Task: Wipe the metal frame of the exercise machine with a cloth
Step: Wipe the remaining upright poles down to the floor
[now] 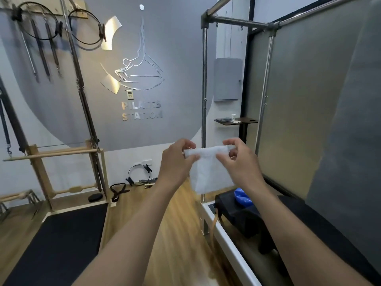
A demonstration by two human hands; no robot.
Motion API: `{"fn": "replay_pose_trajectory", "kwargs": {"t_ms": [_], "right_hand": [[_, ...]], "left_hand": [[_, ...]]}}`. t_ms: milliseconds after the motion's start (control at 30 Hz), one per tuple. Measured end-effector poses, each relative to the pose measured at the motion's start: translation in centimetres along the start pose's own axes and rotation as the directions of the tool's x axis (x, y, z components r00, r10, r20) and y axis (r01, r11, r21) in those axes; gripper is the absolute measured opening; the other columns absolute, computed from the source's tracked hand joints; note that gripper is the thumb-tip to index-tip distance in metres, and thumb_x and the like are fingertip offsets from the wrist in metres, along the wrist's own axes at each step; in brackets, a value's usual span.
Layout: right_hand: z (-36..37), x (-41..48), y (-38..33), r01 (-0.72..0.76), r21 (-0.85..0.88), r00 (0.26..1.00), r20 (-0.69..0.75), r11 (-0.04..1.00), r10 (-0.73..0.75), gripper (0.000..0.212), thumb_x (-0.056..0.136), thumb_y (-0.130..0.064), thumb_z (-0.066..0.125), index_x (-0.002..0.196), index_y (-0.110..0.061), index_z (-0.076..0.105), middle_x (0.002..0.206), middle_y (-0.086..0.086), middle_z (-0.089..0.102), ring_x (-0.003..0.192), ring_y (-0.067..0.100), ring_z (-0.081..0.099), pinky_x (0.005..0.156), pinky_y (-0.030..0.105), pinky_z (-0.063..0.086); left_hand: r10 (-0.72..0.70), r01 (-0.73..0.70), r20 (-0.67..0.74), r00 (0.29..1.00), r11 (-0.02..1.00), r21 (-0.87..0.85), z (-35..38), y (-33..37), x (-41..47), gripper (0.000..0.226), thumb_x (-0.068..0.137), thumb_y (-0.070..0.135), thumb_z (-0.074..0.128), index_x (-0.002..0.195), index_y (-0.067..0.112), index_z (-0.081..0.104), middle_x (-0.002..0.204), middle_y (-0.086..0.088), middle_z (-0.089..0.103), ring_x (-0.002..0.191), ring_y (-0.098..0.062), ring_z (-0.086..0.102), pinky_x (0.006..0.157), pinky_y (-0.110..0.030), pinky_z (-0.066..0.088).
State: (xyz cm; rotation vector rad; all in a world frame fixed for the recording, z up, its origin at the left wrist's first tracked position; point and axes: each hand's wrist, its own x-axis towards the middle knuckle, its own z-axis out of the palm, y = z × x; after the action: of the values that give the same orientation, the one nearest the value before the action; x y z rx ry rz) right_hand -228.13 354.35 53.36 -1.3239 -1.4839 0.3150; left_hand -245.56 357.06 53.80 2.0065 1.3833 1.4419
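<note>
Fingers [186, 143] and thumbs of both hands are curled in a pinch on the top edge of a white cloth [207, 172]. The left hand [177, 162] grips its left end and the right hand [242, 164] its right end, so the rolled top edge is stretched between them while the rest hangs loose below. The cloth is held up in the air in front of the person, overlapping the lower part of the nearest upright post of the metal frame [204, 79]; whether it touches the post cannot be told. The frame stands on the right, its shiny posts joined by bars across the top. Under the cloth a blue thing [242, 196] lies on a black box [237, 213] on the machine's bed. To the left are the wood floor [175, 219] and a black mat [61, 240] beside a wooden frame [41, 172]. A black ring [137, 174] lies on the floor by the grey wall, which bears silver letters [142, 110]. A small dark shelf [247, 121] sits behind the post.
</note>
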Motion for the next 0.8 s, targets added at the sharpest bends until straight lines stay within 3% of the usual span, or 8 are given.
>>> {"fn": "replay_pose_trajectory", "kwargs": {"t_ms": [133, 267, 400, 500, 667, 800], "right_hand": [[3.3, 8.3, 2.1, 0.027, -0.017, 0.999, -0.040, 0.999, -0.028, 0.025, 0.091, -0.030, 0.065, 0.113, -0.027, 0.054, 0.088, -0.009, 0.060, 0.081, 0.011, 0.060, 0.067, 0.035, 0.055], [6.5, 16.6, 3.3, 0.023, -0.001, 0.996, -0.091, 1.000, -0.023, 0.023, 0.094, -0.023, 0.060, 0.117, -0.025, 0.055, 0.092, -0.009, 0.058, 0.087, 0.014, 0.059, 0.072, 0.035, 0.053], [10.6, 24.3, 4.3, 0.046, 0.007, 0.985, -0.166, 0.999, -0.044, 0.029, 0.093, -0.021, 0.060, 0.120, -0.027, 0.052, 0.098, -0.006, 0.063, 0.094, 0.019, 0.062, 0.081, 0.044, 0.054], [13.5, 30.0, 5.1, 0.061, -0.016, 0.975, -0.212, 0.998, -0.063, 0.034, 0.092, -0.026, 0.063, 0.123, -0.028, 0.048, 0.092, -0.010, 0.059, 0.090, 0.017, 0.061, 0.079, 0.045, 0.056], [18.5, 39.0, 6.1, 0.059, -0.049, 0.939, -0.337, 0.997, -0.072, 0.035, 0.087, -0.030, 0.069, 0.118, -0.027, 0.052, 0.091, -0.010, 0.060, 0.091, 0.018, 0.062, 0.073, 0.036, 0.054], [21.9, 45.1, 6.3, 0.103, -0.353, 0.818, -0.502, 0.930, -0.281, 0.039, 0.081, -0.027, 0.073, 0.114, -0.023, 0.054, 0.107, -0.001, 0.055, 0.101, 0.021, 0.051, 0.086, 0.042, 0.045]], "left_hand": [[0.012, -0.012, -0.005, 1.000, 0.999, 0.045, 1.7, -2.9, 8.6, 0.016, 0.082, 0.017, 0.073, 0.098, 0.019, 0.073, 0.094, 0.010, 0.070, 0.088, -0.008, 0.060, 0.071, -0.013, 0.041], [0.010, -0.015, 0.062, 0.998, 0.997, 0.080, 2.8, -5.3, 16.7, 0.014, 0.085, 0.018, 0.070, 0.098, 0.018, 0.077, 0.089, 0.009, 0.069, 0.083, -0.006, 0.061, 0.065, -0.009, 0.040], [0.046, -0.053, 0.070, 0.996, 0.992, 0.115, 3.8, -8.3, 24.7, 0.011, 0.086, 0.022, 0.070, 0.094, 0.017, 0.076, 0.087, 0.005, 0.070, 0.083, -0.013, 0.063, 0.070, -0.022, 0.046], [0.073, -0.075, 0.042, 0.996, 0.995, 0.073, 4.5, -11.4, 30.9, 0.011, 0.085, 0.022, 0.070, 0.091, 0.016, 0.076, 0.086, 0.002, 0.069, 0.083, -0.018, 0.064, 0.073, -0.031, 0.055], [0.111, -0.106, 0.043, 0.993, 0.989, -0.107, 5.3, -16.3, 40.3, 0.004, 0.089, 0.015, 0.068, 0.087, 0.013, 0.071, 0.086, -0.008, 0.065, 0.070, -0.023, 0.066, 0.053, -0.032, 0.060], [0.143, -0.131, 0.060, 0.988, 0.976, -0.172, 5.7, -18.6, 47.9, 0.006, 0.089, 0.010, 0.067, 0.084, 0.012, 0.070, 0.085, -0.013, 0.065, 0.068, -0.028, 0.067, 0.051, -0.033, 0.060]]}}
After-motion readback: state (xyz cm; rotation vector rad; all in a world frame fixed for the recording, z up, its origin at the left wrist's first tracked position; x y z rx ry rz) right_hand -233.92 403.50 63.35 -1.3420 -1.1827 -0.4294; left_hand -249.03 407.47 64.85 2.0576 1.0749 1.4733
